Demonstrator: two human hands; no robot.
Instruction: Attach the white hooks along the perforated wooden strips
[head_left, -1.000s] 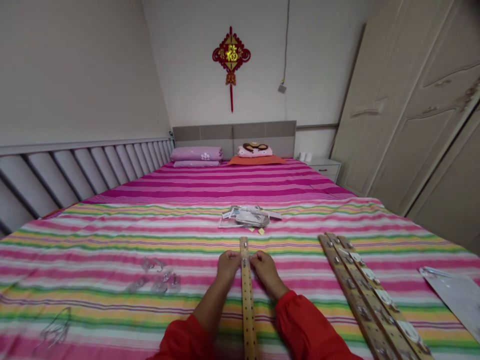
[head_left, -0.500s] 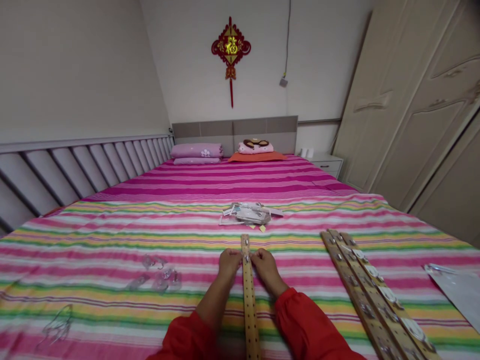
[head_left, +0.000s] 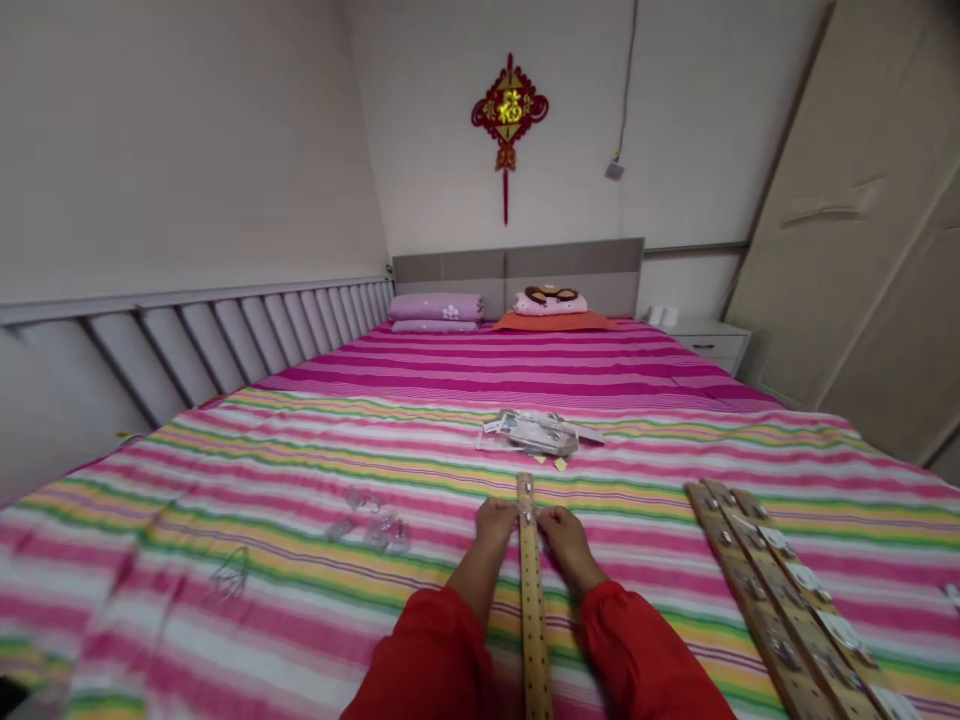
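Note:
A narrow wooden strip (head_left: 533,620) with rows of holes lies lengthwise in front of me on the striped cloth. Near its far end sits a small shiny hook (head_left: 527,517), with another metal piece (head_left: 527,489) just beyond it. My left hand (head_left: 495,522) is closed in a pinch at the hook's left side. From the right, my right hand (head_left: 568,538) pinches at the same hook, fingertips by the strip's edge. The fingers partly hide the hook's edges. Several clear plastic hooks (head_left: 386,530) lie to the left of my hands.
Wooden strips (head_left: 772,610) bearing metal hooks and white pieces lie at right. Clear plastic packaging (head_left: 541,433) rests beyond my hands. A thin wire tangle (head_left: 229,575) is at left. A railing (head_left: 225,335) edges the bed, with folded bedding (head_left: 436,308) at its head.
The view has swung left, so everything sits farther right in the picture. Both hands keep their pinch at the same hook on the strip.

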